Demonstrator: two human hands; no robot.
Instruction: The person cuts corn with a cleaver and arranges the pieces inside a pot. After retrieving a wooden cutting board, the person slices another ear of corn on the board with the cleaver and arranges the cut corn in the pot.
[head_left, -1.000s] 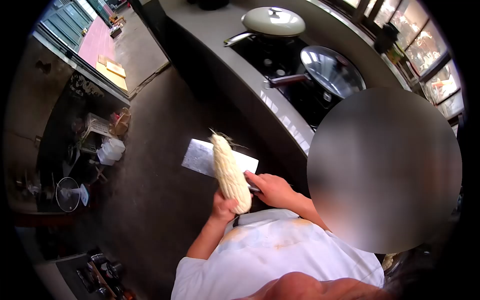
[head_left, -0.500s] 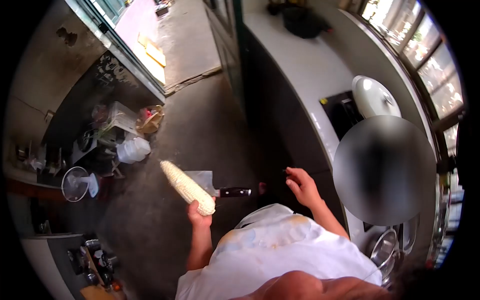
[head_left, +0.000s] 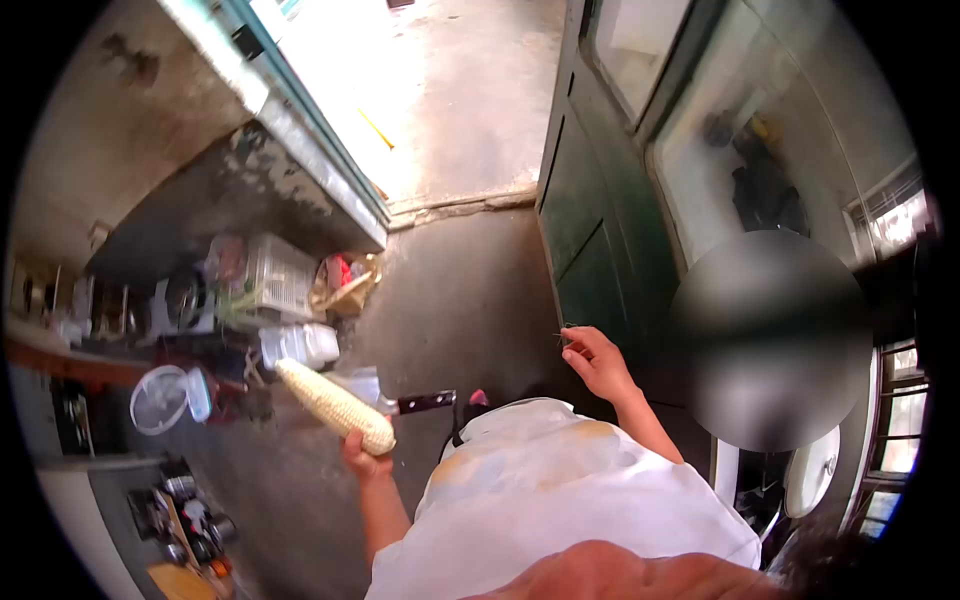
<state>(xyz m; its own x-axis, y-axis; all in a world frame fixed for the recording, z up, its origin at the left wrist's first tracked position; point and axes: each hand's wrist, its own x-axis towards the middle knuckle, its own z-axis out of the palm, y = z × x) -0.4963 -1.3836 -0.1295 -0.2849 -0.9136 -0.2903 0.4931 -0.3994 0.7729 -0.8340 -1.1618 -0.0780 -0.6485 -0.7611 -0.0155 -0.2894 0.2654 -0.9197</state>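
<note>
My left hand [head_left: 367, 462] is closed round the thick end of a pale, husked corn cob [head_left: 335, 405], which points up and to the left. Under the cob is a cleaver [head_left: 425, 402], held in that same hand; its black riveted handle sticks out to the right, and the cob covers part of its blade. My right hand [head_left: 600, 365] is in front of me on the right, fingers drawn together. Thin strands show at its fingertips, too small to make out.
Ahead, a doorway opens over a raised sill [head_left: 460, 208], with a green door [head_left: 610, 240] swung to the right. On the left floor are a plastic crate [head_left: 285, 280], a paper bag [head_left: 345, 285] and a clear basin [head_left: 160, 400]. Pots [head_left: 180, 487] stand lower left. A blurred disc covers the right.
My view has turned right to left toward the doorway, and the door is nearer. The counter has mostly left the view. The cob and cleaver stay in my left hand.
</note>
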